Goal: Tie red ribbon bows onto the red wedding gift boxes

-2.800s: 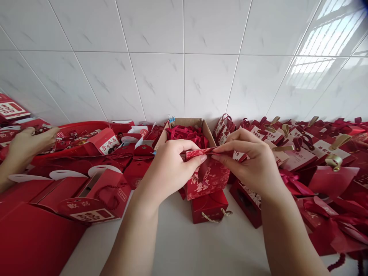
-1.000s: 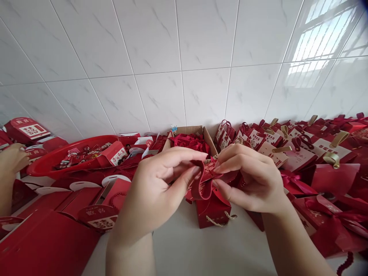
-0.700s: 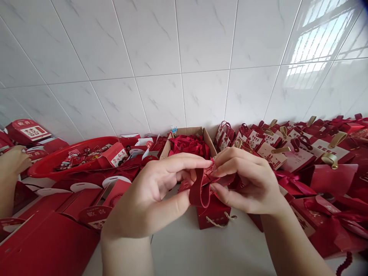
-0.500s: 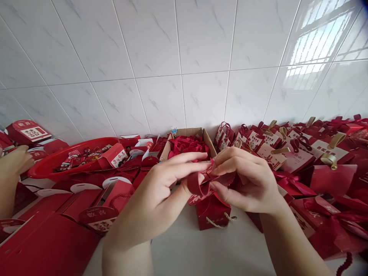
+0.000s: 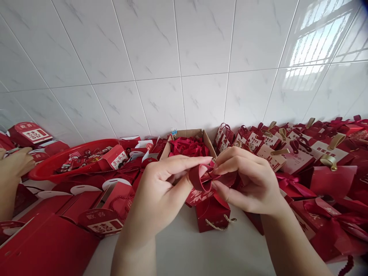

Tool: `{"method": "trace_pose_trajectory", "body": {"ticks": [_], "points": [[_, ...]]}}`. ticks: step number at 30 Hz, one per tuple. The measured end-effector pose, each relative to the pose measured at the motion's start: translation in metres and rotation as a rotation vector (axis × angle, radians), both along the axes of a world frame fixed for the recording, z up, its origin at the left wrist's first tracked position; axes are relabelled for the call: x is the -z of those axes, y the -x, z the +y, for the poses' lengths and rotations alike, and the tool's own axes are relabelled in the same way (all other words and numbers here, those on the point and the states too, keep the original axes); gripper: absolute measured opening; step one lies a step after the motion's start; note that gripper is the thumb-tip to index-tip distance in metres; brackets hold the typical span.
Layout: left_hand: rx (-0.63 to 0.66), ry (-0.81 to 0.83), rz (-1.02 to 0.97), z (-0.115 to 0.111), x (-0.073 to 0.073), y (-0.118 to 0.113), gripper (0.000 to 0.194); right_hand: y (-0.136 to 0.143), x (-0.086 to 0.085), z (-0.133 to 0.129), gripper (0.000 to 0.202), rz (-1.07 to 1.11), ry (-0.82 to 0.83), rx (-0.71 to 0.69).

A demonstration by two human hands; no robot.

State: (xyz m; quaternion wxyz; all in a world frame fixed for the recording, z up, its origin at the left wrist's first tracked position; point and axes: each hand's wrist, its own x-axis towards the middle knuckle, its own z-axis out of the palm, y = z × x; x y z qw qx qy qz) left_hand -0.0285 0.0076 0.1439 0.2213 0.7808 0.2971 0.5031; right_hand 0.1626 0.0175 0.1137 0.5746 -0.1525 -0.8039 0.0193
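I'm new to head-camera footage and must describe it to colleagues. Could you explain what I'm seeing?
There is no machine: these are a person's bare left hand and right hand. Every picture comes from one camera on that person's head, facing forward and down.

The right hand pinches a dark red strap above a printed red box. The left hand curls beside the strap's loop; its grip is partly hidden.

On the pale table are a smaller box with rope handle, a cardboard box of red ribbon, a red basin to the left and gift boxes to the right. The hand at the left edge is another person's.
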Motion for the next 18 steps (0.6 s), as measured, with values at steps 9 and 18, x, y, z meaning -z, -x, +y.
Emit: {"method": "trace_pose_trajectory", "body": {"ticks": [9, 18], "points": [[0.055, -0.045, 0.062, -0.005, -0.002, 0.003, 0.026, -0.002, -0.001, -0.001, 0.018, 0.011, -0.015, 0.014], [0.101, -0.035, 0.128, -0.009, -0.006, 0.000, 0.016, -0.002, -0.002, -0.001, 0.018, 0.038, -0.081, 0.047]]}}
